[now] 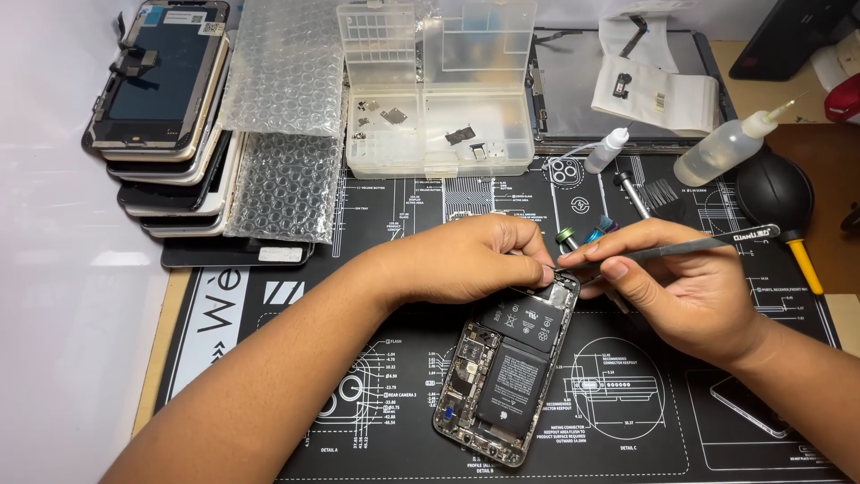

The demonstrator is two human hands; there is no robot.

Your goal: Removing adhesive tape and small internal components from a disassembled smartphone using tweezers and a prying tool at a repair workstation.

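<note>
Opened phone (506,376) lies face-down, back off, lower centre of the frame on the black repair mat (376,233), battery (511,385) exposed, top end tilted up-right. Our left hand (466,260) has fingers pinched together on the phone's top edge, and our right hand (681,287) is clamped on thin metal tweezers (663,253) whose tip meets that same corner. We judge we should brace the frame firmly with the left, keep the tweezer tip low and steady, and lift small parts slowly, clear of the battery.
</note>
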